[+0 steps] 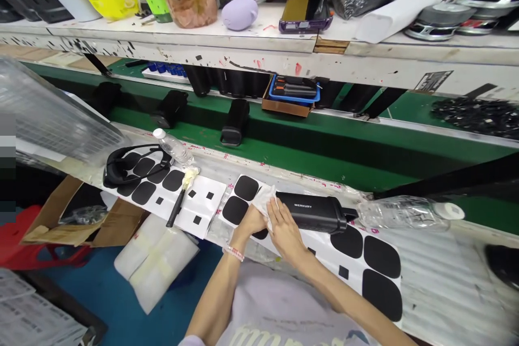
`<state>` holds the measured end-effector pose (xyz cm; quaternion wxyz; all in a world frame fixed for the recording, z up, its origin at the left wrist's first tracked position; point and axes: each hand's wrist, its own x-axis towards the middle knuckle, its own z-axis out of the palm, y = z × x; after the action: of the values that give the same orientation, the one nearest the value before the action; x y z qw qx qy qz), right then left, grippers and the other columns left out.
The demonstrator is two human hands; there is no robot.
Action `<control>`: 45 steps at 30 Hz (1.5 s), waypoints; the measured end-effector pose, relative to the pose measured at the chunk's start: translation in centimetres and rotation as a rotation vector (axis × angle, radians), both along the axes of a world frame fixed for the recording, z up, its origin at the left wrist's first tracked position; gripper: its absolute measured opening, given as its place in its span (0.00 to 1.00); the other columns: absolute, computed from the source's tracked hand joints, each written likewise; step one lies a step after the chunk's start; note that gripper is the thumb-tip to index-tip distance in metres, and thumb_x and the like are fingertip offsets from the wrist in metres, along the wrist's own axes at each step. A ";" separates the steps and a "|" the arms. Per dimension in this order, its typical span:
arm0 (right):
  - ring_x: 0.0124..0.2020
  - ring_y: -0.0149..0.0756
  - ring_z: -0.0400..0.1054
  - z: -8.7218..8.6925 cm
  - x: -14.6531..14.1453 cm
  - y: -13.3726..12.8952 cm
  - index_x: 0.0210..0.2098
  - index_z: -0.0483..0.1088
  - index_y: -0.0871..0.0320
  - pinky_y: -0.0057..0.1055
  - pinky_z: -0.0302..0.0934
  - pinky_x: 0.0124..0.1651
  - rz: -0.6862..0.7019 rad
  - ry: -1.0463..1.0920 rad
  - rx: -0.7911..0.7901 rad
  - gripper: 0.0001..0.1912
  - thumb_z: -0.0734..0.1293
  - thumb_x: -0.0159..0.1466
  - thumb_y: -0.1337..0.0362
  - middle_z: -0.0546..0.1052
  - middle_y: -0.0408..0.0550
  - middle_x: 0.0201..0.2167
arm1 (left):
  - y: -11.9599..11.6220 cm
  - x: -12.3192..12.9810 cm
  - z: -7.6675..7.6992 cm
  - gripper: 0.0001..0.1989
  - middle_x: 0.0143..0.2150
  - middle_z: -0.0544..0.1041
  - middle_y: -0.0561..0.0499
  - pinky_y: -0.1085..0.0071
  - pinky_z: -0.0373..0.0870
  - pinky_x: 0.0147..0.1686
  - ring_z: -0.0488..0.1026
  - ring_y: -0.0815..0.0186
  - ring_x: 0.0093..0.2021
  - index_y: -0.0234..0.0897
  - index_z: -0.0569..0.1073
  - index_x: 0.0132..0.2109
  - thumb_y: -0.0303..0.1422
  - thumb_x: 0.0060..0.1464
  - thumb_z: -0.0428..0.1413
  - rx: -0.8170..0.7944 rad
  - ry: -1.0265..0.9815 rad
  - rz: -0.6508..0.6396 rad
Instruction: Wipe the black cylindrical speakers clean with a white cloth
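A black speaker-like device [312,211] marked MERKURY lies on its side over a sheet of black rounded stickers [381,257]. At its left end, a crumpled white cloth [265,198] is between my hands. My right hand [285,227] presses on the cloth with its fingers together. Beside it, my left hand [252,220] is closed at the cloth's lower left edge, its fingertips partly hidden. Left of my hands, a black-handled brush [177,206] with pale stuff at its tip lies on another white sheet [208,194].
Clear plastic bottles [174,147] lie left and right, with black goggles [135,165] at the left. Black devices [235,121] sit on the green belt [275,143] beyond. A cluttered shelf [227,46] crosses above. An open carton [81,211] stands lower left.
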<state>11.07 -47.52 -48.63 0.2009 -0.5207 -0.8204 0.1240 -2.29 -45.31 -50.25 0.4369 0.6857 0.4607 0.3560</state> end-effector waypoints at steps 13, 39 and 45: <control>0.62 0.51 0.59 1.3 2.1 2.2 0.53 0.72 0.65 0.50 0.49 0.64 -0.179 0.106 -0.098 0.23 0.53 0.68 0.62 0.71 0.60 0.56 | -0.7 -0.1 -0.1 0.48 0.68 0.60 0.39 0.54 0.53 0.66 0.57 0.49 0.67 0.36 0.56 0.66 0.32 0.39 0.67 -0.079 0.047 0.040; 0.58 0.48 0.61 -1.1 6.8 1.6 0.50 0.70 0.66 0.42 0.47 0.56 -0.426 -0.016 0.005 0.25 0.49 0.72 0.59 0.76 0.58 0.48 | -2.8 1.1 -0.7 0.34 0.56 0.75 0.46 0.64 0.64 0.56 0.72 0.59 0.53 0.34 0.55 0.68 0.34 0.56 0.53 -0.464 -0.253 0.333; 0.57 0.48 0.61 -1.1 6.7 1.6 0.50 0.71 0.66 0.42 0.46 0.55 -0.429 -0.035 0.032 0.25 0.49 0.72 0.59 0.76 0.58 0.49 | -2.7 1.6 -0.6 0.32 0.53 0.78 0.47 0.66 0.67 0.52 0.73 0.60 0.50 0.33 0.59 0.66 0.31 0.54 0.52 -0.457 -0.299 0.408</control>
<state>17.80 -45.96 -49.75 0.2169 -0.6823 -0.6959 0.0560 -0.71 -48.04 -50.89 0.5616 0.4041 0.5872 0.4201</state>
